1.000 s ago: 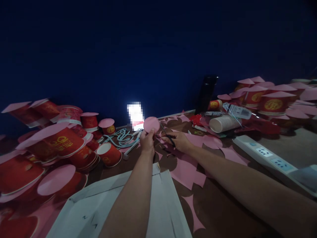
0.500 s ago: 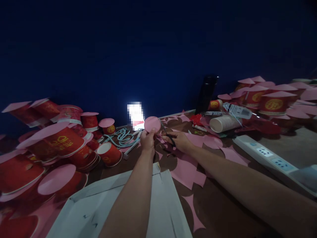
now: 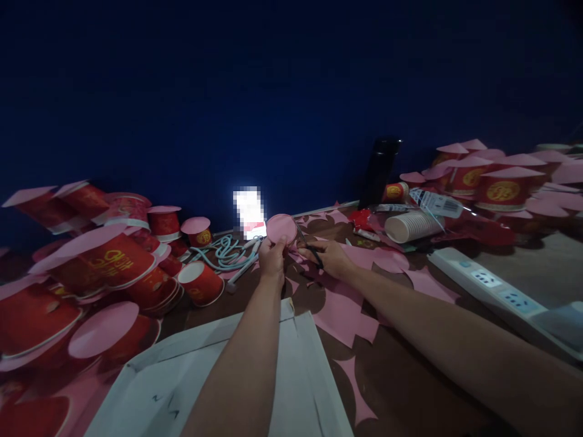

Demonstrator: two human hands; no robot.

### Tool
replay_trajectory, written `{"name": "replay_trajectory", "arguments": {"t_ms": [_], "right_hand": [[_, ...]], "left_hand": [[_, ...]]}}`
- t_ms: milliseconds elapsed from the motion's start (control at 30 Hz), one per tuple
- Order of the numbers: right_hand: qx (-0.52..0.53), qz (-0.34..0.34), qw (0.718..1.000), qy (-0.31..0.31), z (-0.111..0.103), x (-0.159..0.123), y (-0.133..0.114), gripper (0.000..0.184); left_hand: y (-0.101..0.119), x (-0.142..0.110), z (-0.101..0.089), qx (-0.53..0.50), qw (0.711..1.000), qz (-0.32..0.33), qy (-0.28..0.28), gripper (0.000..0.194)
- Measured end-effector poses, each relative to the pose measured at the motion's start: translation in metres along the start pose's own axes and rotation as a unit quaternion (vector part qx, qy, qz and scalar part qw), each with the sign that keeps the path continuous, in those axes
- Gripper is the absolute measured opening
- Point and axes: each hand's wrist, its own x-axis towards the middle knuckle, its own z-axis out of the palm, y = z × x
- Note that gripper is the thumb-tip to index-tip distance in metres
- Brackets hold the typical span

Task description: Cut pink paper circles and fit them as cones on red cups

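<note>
My left hand [image 3: 272, 260] is closed on a round pink paper disc [image 3: 281, 229], with the thumb over its lower edge. Just to the right, my right hand [image 3: 331, 257] grips dark-handled scissors [image 3: 314, 250]. Their blades point up and left, close beside the disc's right edge; whether they touch the paper I cannot tell. Pink paper offcuts [image 3: 339, 309] with curved cut-outs lie on the brown table under and around my right hand. A red paper cup [image 3: 200, 283] lies tilted to the left of my left hand.
Red cups topped with pink paper [image 3: 118, 258] crowd the left, and more cups [image 3: 507, 188] stand at the far right. A lit, blurred screen [image 3: 249, 212], pale cable [image 3: 228, 252], black flask [image 3: 380, 173], stacked white cups [image 3: 412, 226], power strip [image 3: 501, 297] and white board [image 3: 191, 376] surround my hands.
The disc in my left hand and the scissors in my right have shifted very slightly to the right. Otherwise the scene looks the same.
</note>
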Motion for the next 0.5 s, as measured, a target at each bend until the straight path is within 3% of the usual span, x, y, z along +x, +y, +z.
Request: {"name": "replay_trajectory", "arguments": {"t_ms": [500], "right_hand": [[-0.032,-0.02,0.999,0.003,-0.0018,0.0016,0.0012,0.037]], "left_hand": [[0.0048,-0.0031,0.0015,-0.011,1.0,-0.004,0.004,0.035]]}}
